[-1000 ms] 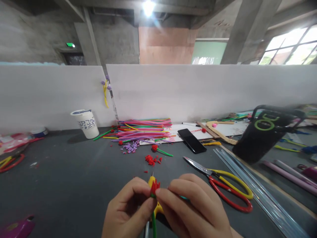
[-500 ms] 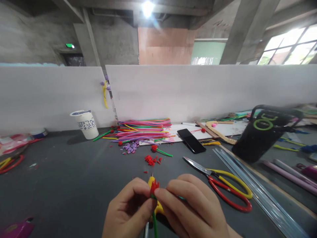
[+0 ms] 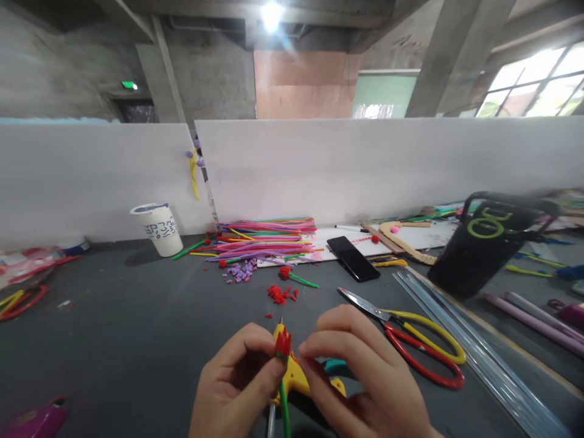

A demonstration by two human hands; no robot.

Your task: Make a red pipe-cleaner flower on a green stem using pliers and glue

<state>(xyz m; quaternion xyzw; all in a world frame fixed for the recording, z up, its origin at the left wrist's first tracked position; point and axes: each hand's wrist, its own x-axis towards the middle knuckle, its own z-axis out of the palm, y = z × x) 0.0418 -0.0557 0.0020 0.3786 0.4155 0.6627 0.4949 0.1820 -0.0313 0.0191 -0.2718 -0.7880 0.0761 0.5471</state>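
Observation:
My left hand (image 3: 241, 380) is closed in a pinch on a small craft flower (image 3: 283, 344) with pointed red petals and a green pipe-cleaner stem hanging down. To the right, a little apart from the petals, my right hand (image 3: 365, 371) has its thumb and index fingertips together; whether anything small is between them I cannot make out. Under and behind both hands lies a yellow glue gun (image 3: 296, 380), partly hidden, with its nozzle pointing away. Beyond it is a small pile of red snipped pieces (image 3: 276, 295), near a finished-looking red flower (image 3: 285, 272) on a green stem.
Large scissors (image 3: 424, 344) with red and yellow handles and clear glue sticks (image 3: 479, 359) lie right. Further back are a phone (image 3: 352, 258), a bundle of pipe cleaners (image 3: 264, 240), purple snippets (image 3: 241, 272), a white cup (image 3: 159, 230) and a black tumbler (image 3: 474, 249).
My right hand has come off the red flower and moved slightly right, uncovering more of the glue gun. The left hand still holds the flower in about the same place.

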